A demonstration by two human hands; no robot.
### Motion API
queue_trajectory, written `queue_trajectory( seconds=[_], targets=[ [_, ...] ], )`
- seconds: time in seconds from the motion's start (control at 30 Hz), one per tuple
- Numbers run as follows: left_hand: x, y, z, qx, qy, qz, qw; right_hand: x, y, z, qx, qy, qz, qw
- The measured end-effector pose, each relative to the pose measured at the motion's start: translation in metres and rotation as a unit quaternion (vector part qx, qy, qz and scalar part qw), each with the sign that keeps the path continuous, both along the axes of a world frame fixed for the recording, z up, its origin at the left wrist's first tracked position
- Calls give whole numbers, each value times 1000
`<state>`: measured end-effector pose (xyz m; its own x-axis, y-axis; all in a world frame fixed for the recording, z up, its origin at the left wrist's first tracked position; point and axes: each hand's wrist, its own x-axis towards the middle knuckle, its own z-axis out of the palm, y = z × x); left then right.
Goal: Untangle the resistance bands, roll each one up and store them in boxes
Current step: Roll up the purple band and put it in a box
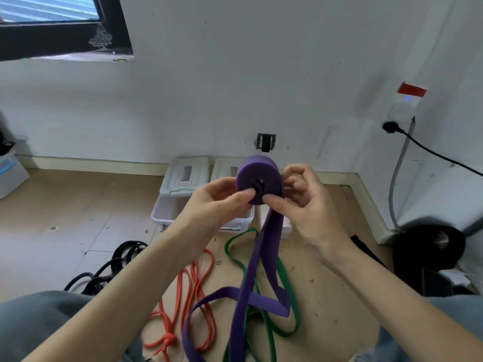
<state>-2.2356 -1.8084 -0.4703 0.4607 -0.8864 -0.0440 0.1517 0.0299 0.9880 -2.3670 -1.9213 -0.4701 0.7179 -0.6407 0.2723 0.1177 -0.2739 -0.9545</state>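
At the bottom of the frame, the loose tail of the wide purple rubber resistance band point(257, 259) is lying in loops on the floor, crossing a thin green rubber band point(285, 278) and lying just right of a knotted orange rubber band point(194, 278); from there it is running straight up the middle of the frame to the hands. So the unrolled length is hanging below and toward the person, its long axis running from the floor up to the coil, while the coil's own axis is pointing roughly at the camera.

The left hand point(219, 202) is pinching the purple coil point(257, 176) at its centre with the thumb on the near face. The right hand point(300, 197) is gripping the coil's lower right edge, thumb pressing where the tail is leaving the roll, fingers curled behind. Both hands are equally close; the right one is sitting on the feed side, so the next turn likely depends on it guiding the tail while the left is keeping the core tight.

A black coiled band point(109, 267) is lying at lower left on the scuffed wooden floor point(78, 210). Beyond the hands, translucent white plastic boxes point(167, 212) are standing open by the white wall point(235, 87), lids tipped back. A black plug and cable point(392, 128) are hanging at upper right; a dark window frame point(65, 40) is filling the upper left.
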Motion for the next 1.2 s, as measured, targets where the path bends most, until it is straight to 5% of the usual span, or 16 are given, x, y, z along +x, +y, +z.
queue_trajectory(
  seconds=[0.13, 0.27, 0.47, 0.67, 0.77, 0.93, 1.0, 1.1, 1.2],
  targets=[
    [7, 0, 9, 37, -109, -38, 993, -3, -2, 10, -49, 7, 43, 998],
    [8, 4, 11, 15, -122, -53, 991, -4, 3, 12, -69, 24, 60, 996],
    [20, 7, 15, -85, 30, 41, 995, -1, 3, 7, 39, 4, 55, 998],
    [7, 3, 3, -71, 51, 27, 996, 3, 5, 0, 46, -19, 27, 998],
    [13, 5, 8, -12, -35, -6, 999, -2, -6, 5, -17, -1, 21, 1000],
    [15, 3, 8, 36, -244, -45, 968, -10, -12, 14, -279, 112, 57, 952],
    [14, 5, 7, 49, -285, -41, 956, -11, -11, 14, -264, 132, 67, 953],
    [14, 7, 11, -8, -188, 0, 982, -10, -9, 14, -70, 59, 79, 993],
    [15, 5, 13, -76, -39, 53, 995, -2, 1, 6, -6, 25, 58, 998]
  ],
)
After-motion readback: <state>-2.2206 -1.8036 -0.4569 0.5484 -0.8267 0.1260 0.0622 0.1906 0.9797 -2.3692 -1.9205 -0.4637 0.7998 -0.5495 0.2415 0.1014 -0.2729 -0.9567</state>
